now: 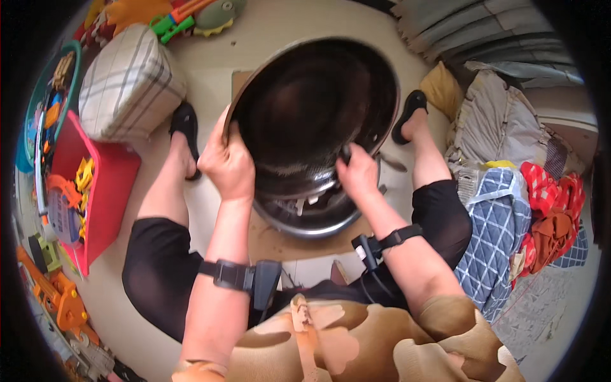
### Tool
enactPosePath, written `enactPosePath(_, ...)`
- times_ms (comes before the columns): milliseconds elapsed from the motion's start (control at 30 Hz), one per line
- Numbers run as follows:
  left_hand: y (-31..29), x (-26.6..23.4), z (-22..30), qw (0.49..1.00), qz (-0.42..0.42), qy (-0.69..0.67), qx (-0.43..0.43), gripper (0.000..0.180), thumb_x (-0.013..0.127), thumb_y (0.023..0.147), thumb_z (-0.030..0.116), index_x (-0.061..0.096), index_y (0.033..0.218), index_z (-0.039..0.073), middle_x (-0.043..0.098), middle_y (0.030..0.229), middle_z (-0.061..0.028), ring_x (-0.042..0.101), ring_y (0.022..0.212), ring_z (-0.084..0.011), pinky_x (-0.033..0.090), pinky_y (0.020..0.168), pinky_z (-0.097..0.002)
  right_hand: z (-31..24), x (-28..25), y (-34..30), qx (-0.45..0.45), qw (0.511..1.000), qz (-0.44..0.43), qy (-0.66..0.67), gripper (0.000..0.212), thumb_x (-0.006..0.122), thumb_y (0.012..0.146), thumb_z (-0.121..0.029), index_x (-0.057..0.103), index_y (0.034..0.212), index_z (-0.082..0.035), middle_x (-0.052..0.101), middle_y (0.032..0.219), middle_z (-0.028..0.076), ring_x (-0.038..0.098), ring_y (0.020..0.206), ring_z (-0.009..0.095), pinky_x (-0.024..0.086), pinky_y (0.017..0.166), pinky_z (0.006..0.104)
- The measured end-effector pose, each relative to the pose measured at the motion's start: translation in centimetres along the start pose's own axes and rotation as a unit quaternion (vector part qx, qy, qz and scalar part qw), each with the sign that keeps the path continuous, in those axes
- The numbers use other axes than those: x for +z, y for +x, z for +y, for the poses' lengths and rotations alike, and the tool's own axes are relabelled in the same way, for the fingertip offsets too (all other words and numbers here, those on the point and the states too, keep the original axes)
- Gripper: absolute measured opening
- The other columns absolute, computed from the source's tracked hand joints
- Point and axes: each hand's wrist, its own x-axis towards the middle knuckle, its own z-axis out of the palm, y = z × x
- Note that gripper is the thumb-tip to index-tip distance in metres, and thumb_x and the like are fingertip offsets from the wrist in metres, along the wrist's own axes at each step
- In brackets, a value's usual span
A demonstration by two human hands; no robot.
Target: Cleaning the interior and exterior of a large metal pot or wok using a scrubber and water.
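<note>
A large, dark wok-like pan is tilted up in front of me, its inside facing me. My left hand is closed around its left rim. At the pan's lower right, my right hand is closed on a small black object, held against or just over the inner wall; its kind is not clear. Below the pan is a round, shiny-rimmed metal vessel, partly covered by it, with small pieces in it. Right of my right hand lies a slim metal utensil, partly hidden.
Brown cardboard lies under the vessel, between my legs. On the left are a plaid stool, a red toy bin and a green-rimmed basket. Clothes and a blue checked quilted cloth are heaped on the right.
</note>
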Motion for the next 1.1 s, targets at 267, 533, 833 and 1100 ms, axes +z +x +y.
enactPosePath(267, 0.6, -0.2, -0.4, 1.000, 0.011, 0.009, 0.003, 0.025, 0.062, 0.087, -0.005, 0.070, 0.110, 0.001, 0.074, 0.099, -0.0128, 0.070, 0.087, -0.0164, 0.052, 0.080, -0.0272, -0.4, 0.3, -0.2, -0.022, 0.999, 0.044, -0.008, 0.020, 0.067, 0.076, -0.014, 0.063, 0.092, -0.003, 0.066, 0.092, 0.020, 0.065, 0.086, 0.039, 0.054, 0.077, 0.0453)
enactPosePath(533, 0.3, -0.5, -0.3, 0.999, 0.019, -0.029, -0.020, 0.026, 0.062, 0.087, -0.004, 0.071, 0.110, 0.003, 0.073, 0.095, -0.0176, 0.070, 0.084, -0.0140, 0.052, 0.077, -0.0265, -5.6, 3.3, -2.0, -0.050, 0.995, 0.030, 0.087, 0.027, 0.067, 0.078, -0.018, 0.065, 0.101, -0.004, 0.067, 0.098, 0.020, 0.064, 0.091, 0.040, 0.052, 0.083, 0.0464)
enactPosePath(833, 0.2, 0.6, -0.8, 1.000, -0.001, 0.028, 0.014, 0.026, 0.063, 0.086, -0.005, 0.070, 0.110, 0.002, 0.073, 0.100, -0.0161, 0.071, 0.085, -0.0185, 0.052, 0.078, -0.0274, -4.9, 3.5, -1.0, -0.047, 0.997, 0.017, 0.063, 0.029, 0.066, 0.077, -0.013, 0.065, 0.103, -0.002, 0.066, 0.094, 0.022, 0.064, 0.093, 0.041, 0.052, 0.086, 0.0449)
enactPosePath(1100, 0.4, 0.5, -0.9, 1.000, 0.012, 0.014, 0.018, 0.026, 0.063, 0.086, -0.005, 0.070, 0.109, 0.001, 0.073, 0.097, -0.0156, 0.071, 0.087, -0.0159, 0.052, 0.078, -0.0263, -5.4, 3.6, -1.3, 0.040, 0.994, -0.002, 0.105, 0.034, 0.066, 0.076, -0.018, 0.065, 0.105, 0.000, 0.065, 0.100, 0.028, 0.063, 0.097, 0.043, 0.051, 0.088, 0.0484)
